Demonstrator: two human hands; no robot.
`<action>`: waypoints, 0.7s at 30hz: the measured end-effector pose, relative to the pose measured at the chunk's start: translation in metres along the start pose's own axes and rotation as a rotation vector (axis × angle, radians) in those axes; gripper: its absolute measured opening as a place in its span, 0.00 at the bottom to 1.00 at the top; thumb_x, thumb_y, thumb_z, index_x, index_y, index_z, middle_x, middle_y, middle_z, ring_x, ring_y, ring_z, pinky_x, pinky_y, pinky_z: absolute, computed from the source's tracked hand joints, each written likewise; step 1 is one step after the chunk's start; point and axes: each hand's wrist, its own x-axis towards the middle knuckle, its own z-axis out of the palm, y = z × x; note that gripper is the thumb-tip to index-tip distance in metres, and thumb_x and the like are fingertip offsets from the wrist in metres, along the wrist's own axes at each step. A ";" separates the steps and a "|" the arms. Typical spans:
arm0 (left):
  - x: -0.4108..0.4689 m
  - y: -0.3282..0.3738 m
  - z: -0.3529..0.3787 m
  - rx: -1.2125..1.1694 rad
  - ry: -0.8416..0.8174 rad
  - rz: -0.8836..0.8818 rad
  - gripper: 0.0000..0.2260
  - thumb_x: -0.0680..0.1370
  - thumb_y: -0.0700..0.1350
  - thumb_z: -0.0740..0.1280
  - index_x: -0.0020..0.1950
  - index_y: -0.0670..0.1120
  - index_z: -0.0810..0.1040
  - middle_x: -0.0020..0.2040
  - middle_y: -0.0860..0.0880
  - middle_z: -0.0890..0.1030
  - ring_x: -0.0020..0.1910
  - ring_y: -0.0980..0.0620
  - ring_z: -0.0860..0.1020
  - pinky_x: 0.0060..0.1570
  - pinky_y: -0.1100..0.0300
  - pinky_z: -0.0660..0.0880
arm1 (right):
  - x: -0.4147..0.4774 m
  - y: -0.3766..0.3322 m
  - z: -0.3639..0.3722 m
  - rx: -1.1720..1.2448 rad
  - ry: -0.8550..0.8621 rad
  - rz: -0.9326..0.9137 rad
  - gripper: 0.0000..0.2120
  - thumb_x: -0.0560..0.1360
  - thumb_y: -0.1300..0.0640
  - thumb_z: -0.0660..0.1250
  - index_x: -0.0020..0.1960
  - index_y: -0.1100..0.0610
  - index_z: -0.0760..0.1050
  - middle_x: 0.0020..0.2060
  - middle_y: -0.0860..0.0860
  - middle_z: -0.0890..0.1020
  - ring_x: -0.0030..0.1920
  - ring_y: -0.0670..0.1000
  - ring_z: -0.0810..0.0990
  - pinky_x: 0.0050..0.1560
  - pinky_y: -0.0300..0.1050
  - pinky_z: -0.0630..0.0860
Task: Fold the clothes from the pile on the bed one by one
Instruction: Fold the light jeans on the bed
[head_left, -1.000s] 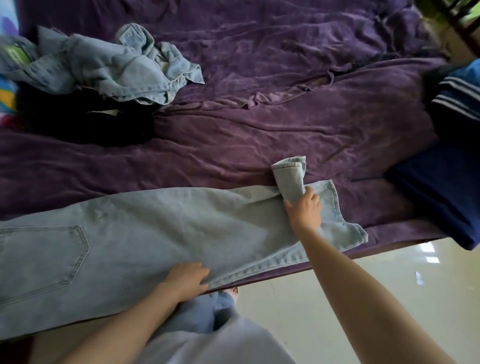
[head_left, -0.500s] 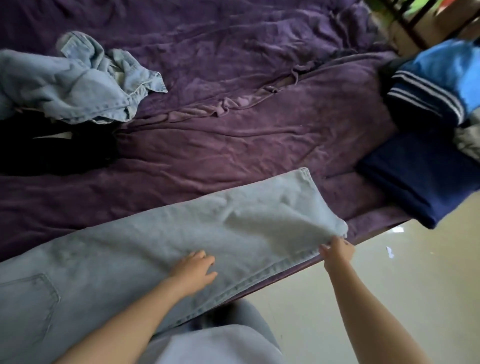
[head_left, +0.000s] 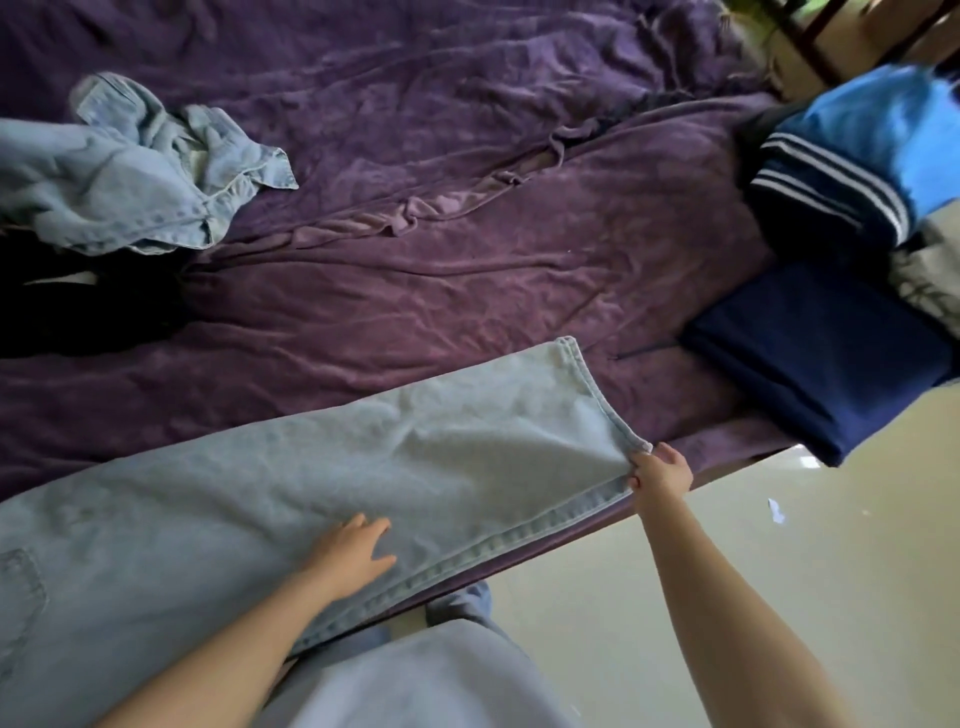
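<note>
Light blue jeans (head_left: 322, 483) lie stretched flat along the near edge of the purple bed (head_left: 467, 218), legs stacked, hem to the right. My right hand (head_left: 660, 473) pinches the near corner of the hem at the bed's edge. On the leg near its lower seam, my left hand (head_left: 353, 556) rests flat with fingers spread. A back pocket shows at the far left. The pile sits at the far left of the bed: a crumpled light denim garment (head_left: 130, 176) on top of dark clothes (head_left: 78, 306).
Folded clothes are stacked at the right of the bed: a navy piece (head_left: 821, 358), a navy piece with white stripes (head_left: 831, 192), a bright blue one (head_left: 893, 130) and something grey (head_left: 930, 280). A pale glossy floor (head_left: 779, 571) lies below the bed edge.
The turned-up hem corner has been laid flat. My right hand moved from on top of the leg to its near hem corner. My left hand slid right along the leg.
</note>
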 end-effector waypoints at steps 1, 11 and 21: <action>0.000 0.004 0.002 0.003 -0.006 0.019 0.24 0.78 0.57 0.61 0.71 0.52 0.63 0.65 0.47 0.69 0.64 0.47 0.71 0.59 0.57 0.69 | 0.002 -0.001 -0.003 -0.060 0.048 -0.072 0.22 0.72 0.71 0.62 0.65 0.60 0.71 0.51 0.58 0.78 0.42 0.55 0.77 0.37 0.38 0.76; -0.019 0.009 0.034 0.035 0.132 -0.049 0.19 0.76 0.39 0.57 0.65 0.54 0.71 0.65 0.51 0.74 0.63 0.51 0.72 0.57 0.60 0.69 | 0.022 0.011 -0.016 -0.303 -0.151 0.145 0.15 0.74 0.58 0.65 0.58 0.61 0.69 0.49 0.58 0.73 0.47 0.58 0.73 0.33 0.44 0.70; -0.038 0.000 0.039 -0.303 0.131 -0.030 0.17 0.73 0.38 0.62 0.58 0.50 0.81 0.54 0.53 0.80 0.58 0.53 0.75 0.52 0.68 0.66 | 0.024 -0.008 -0.013 -0.315 -0.142 0.119 0.06 0.71 0.69 0.68 0.38 0.67 0.72 0.24 0.55 0.71 0.17 0.49 0.71 0.18 0.35 0.66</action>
